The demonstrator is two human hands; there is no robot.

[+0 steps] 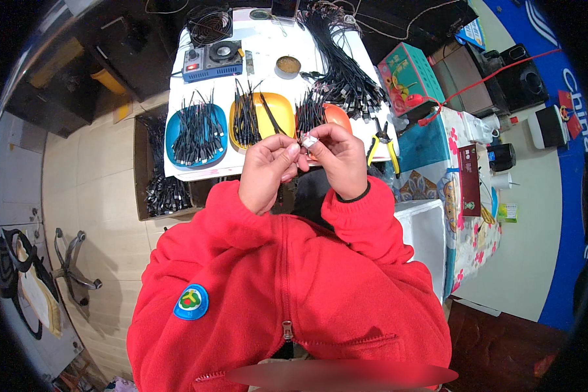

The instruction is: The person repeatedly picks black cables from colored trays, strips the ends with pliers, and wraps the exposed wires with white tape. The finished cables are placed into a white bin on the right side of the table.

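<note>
Far left of the grip, pale floor tiles (pixel 98 189) under a star-shaped chair base (pixel 74 269); nearer, below the table's edge, a cardboard box (pixel 143 189) full of black cables. Left of the grip, on the white tabletop (pixel 260 60), a blue tray (pixel 223 129) heaped with short black cables; closer, a yellow tray (pixel 282 108) with more along its left side. Behind these, a boxy blue-grey device (pixel 213 63) (beyond it, a dark coil (pixel 209 26)).

At the grip, pinches narrow with the left hand (pixel 268 163), exact hold too small to tell; holds a small whitish piece (pixel 310 140) between thumb and fingertips of the right hand (pixel 343 158), close beside the left. Just behind, an orange tray (pixel 338 115), partly covered by the right hand; farther back, a round tin (pixel 287 67).

Right of the grip, yellow-handled pliers (pixel 393 157); behind them, a large cable heap (pixel 346 65). Farther right, a green-and-pink box (pixel 413 78), a flowered tablecloth (pixel 467 259) and, outermost, a curved blue strip (pixel 568 163).
</note>
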